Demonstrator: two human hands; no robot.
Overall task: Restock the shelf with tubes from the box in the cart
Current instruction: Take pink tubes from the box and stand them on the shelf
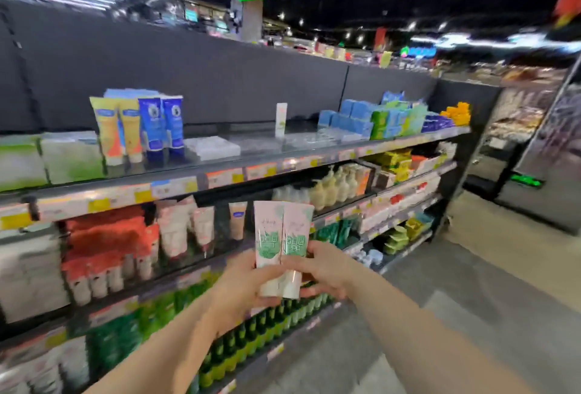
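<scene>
Two pale pink tubes point(282, 242) stand upright side by side, caps down, held in front of the shelf point(220, 173) — the left hand point(248, 286) grips the lower part of the left one, the right hand point(323, 271) curls round the right one. One matching tube point(280, 119) stands alone on the top shelf.

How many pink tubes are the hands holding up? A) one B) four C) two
C: two pink tubes stand side by side, caps down, gripped between the left hand and the right hand.
</scene>
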